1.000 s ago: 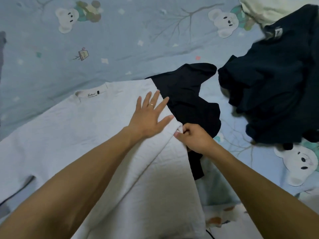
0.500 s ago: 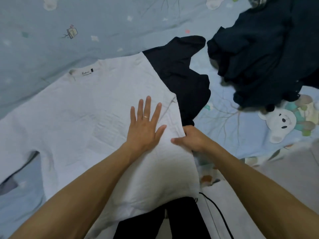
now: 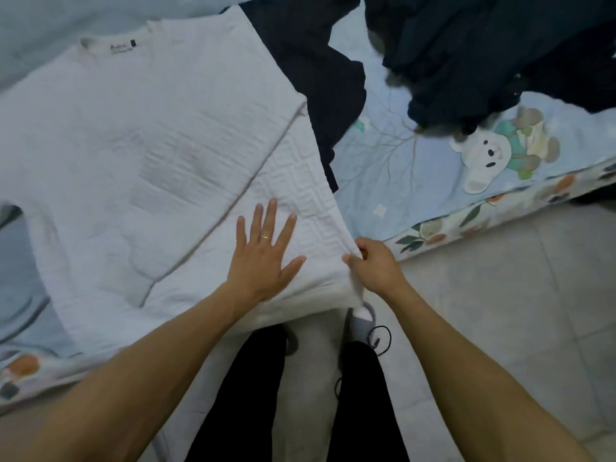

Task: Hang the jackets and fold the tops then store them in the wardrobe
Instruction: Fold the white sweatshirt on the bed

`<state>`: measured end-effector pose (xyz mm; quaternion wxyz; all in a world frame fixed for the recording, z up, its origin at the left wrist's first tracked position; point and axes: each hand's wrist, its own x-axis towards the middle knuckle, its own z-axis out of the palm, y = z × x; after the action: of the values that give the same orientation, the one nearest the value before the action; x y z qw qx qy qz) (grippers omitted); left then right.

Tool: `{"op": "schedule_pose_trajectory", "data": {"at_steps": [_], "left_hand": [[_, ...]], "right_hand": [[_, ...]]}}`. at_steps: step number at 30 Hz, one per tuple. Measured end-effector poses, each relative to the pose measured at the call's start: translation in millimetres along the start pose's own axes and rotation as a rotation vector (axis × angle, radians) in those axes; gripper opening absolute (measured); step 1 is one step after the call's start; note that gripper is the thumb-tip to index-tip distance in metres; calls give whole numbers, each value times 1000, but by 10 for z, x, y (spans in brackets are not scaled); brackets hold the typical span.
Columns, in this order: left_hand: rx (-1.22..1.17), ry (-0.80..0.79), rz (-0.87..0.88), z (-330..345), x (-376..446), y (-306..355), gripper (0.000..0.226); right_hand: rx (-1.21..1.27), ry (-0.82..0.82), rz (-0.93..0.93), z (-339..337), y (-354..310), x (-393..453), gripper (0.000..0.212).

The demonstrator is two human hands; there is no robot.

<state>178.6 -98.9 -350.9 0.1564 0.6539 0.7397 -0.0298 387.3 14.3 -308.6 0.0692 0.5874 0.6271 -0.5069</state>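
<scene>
A white textured top (image 3: 133, 135) lies flat on the bed, collar at the far left, its right side folded inward along a diagonal crease. My left hand (image 3: 263, 255) presses flat, fingers spread, on the folded part near the hem. Just to its right, my right hand (image 3: 375, 261) pinches the top's lower right edge at the bed's edge. A black garment (image 3: 320, 75) lies partly under the white top on its right. A heap of dark navy garments (image 3: 483, 55) sits at the far right of the bed.
The bed has a light blue sheet (image 3: 400, 168) with bear prints and a floral side edge (image 3: 483, 208). Grey floor tiles (image 3: 516, 311) spread to the right. My legs in black trousers and a grey shoe (image 3: 361, 323) with a black cord stand below.
Both hands have slid down the folded side of the white top from its shoulder to the hem. The view has tilted down, so my legs and the floor show.
</scene>
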Motion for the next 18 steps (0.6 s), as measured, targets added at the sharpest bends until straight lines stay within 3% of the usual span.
{"op": "schedule_pose_trajectory", "data": {"at_steps": [3,5,7,11,13,15,18], "left_hand": [[31,21,-35,148,-191,163,83],[51,28,-88,235,-261,276,85],[68,15,-132,308,-298,367,86],[39,-83,-267,232,-443,630,82],[-136,-95,-284,116,-551,709,76],[-415,52,-356,-88,-736,753,57],[-745,249,-714,-389,-1085,730,25]], "right_hand": [[26,81,-55,48,117,-36,12],[29,-22,-45,98,175,-53,26],[-70,-92,-64,105,248,-22,37],[-434,-34,-90,-19,251,-104,38],[-493,8,-105,-88,138,-210,32],[-456,-31,-179,-108,-72,-346,20],[-433,-226,-311,0,-422,-544,9]]}}
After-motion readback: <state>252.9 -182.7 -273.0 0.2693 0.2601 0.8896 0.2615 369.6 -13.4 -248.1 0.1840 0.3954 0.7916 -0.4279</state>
